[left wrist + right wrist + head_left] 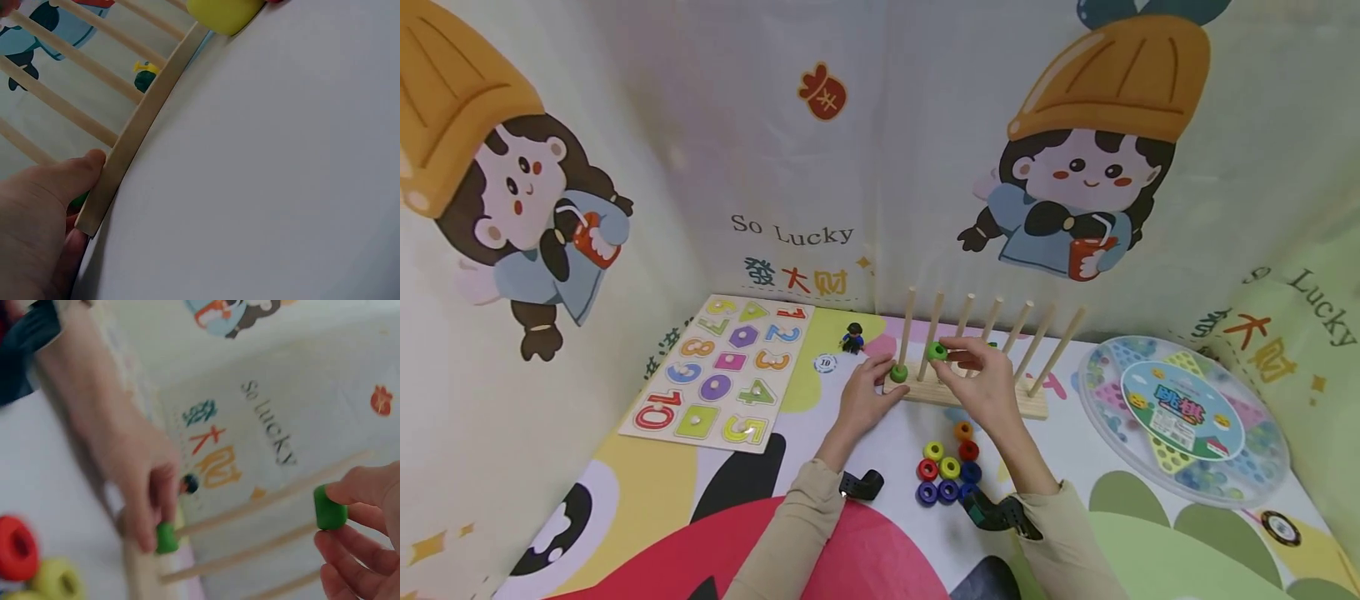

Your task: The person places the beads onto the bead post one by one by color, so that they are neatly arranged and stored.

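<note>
A wooden peg stand (1037, 406) with a row of upright pegs stands at the back of the table. My left hand (867, 400) grips the stand's left end, its thumb along the front edge in the left wrist view. A green bead (899, 374) sits low on the leftmost peg, beside those fingers. Between thumb and fingertips, my right hand (981, 375) pinches another green bead (330, 507), held up near the second peg. Behind the right hand, a bit of green shows among the middle pegs.
Several loose beads, such as a yellow bead (933, 451) and an orange bead (963, 431), lie in front of the stand. A number puzzle board (715, 386) is at left, a toy figure (852, 338) and a round chip (825, 363) beside it. A round game box (1262, 433) lies at right.
</note>
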Tool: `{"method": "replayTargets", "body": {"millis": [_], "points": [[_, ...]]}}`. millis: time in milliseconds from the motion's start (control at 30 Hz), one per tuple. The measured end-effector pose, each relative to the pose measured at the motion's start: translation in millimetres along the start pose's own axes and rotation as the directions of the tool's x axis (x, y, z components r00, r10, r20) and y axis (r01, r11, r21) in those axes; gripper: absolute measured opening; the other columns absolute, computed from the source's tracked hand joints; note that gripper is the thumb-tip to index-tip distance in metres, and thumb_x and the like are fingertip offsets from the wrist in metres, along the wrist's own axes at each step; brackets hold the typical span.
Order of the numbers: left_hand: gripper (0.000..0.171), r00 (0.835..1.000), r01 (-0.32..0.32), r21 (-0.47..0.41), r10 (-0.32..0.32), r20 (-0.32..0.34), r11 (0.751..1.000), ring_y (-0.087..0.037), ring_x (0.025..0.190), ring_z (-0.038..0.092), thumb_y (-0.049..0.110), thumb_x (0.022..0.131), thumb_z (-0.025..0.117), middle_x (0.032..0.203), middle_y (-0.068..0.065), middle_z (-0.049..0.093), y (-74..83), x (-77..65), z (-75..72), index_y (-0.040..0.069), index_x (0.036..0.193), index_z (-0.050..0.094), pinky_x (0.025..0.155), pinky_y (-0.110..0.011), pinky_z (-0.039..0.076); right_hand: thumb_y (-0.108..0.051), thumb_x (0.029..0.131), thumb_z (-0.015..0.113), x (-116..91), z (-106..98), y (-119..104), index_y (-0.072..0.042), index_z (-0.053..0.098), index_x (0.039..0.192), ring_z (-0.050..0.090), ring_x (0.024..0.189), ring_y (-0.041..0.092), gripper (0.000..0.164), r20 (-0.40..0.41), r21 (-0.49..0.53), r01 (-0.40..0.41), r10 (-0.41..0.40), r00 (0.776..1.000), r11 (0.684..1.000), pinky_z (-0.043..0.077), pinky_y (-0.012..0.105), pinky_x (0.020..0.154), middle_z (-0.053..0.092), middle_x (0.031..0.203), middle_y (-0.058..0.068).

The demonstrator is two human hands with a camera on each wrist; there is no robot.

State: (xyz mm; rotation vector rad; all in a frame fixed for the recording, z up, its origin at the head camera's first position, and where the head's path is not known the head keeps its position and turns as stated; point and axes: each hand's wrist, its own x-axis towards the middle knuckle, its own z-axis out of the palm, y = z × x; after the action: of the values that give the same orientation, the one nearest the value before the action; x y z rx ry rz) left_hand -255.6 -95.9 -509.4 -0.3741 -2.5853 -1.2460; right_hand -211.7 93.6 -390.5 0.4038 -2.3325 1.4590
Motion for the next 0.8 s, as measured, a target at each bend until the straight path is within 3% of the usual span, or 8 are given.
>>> {"method": "replayTargets", "body": {"millis": [333,433,567,800], "points": [[0.054,0.999,-0.042,0.019,0.042,-0.012,0.999,-0.027,0.109,0.059,0.028,0.085,0.079,0.133,-0.011,0.059,-3.3,0.3,0.5,-0.001,0.127,0.064,0.087,-0.037,0.054,-0.007,0.084,0.077,31,5,-44,0.002,0.073,0.106,0.071,0.083,0.028,0.024,-0.151,-0.024,0.109,-0.111,0.982,0.994,0.058,0.045,0.073,0.074,0.098,0.015],[0.053,0.999,-0.046,0.016,0.046,-0.01,0.999,-0.028,0.108,0.059,0.027,0.084,0.079,0.133,-0.012,0.059,-2.7,0.0,0.5,-0.001,0.127,0.065,0.087,-0.038,0.054,-0.007,0.084,0.076,39,4,-53,0.002,0.073,0.106,0.071,0.082,0.026,0.023,-0.177,-0.024,0.108,-0.111,0.978,0.994,0.058,0.033,0.071,0.074,0.097,0.015],[0.053,0.998,-0.053,0.01,0.053,-0.014,0.999,-0.029,0.108,0.059,0.028,0.084,0.079,0.133,-0.012,0.059,-3.0,0.5,0.5,-0.002,0.127,0.065,0.087,-0.039,0.054,-0.009,0.084,0.076,51,6,-61,0.001,0.074,0.107,0.071,0.076,0.026,0.025,-0.172,-0.058,0.1,-0.108,0.979,0.993,0.048,0.014,0.057,0.074,0.096,0.015],[0.053,0.999,-0.039,0.028,0.039,0.0,0.999,-0.026,0.109,0.058,0.031,0.086,0.078,0.134,-0.01,0.059,-5.2,2.1,-2.4,0.001,0.127,0.065,0.088,-0.039,0.052,-0.008,0.083,0.075,60,11,-64,0.001,0.074,0.107,0.068,0.072,0.028,0.026,-0.121,-0.125,0.071,-0.086,0.989,0.99,0.041,0.013,0.047,0.073,0.101,0.016]]}}
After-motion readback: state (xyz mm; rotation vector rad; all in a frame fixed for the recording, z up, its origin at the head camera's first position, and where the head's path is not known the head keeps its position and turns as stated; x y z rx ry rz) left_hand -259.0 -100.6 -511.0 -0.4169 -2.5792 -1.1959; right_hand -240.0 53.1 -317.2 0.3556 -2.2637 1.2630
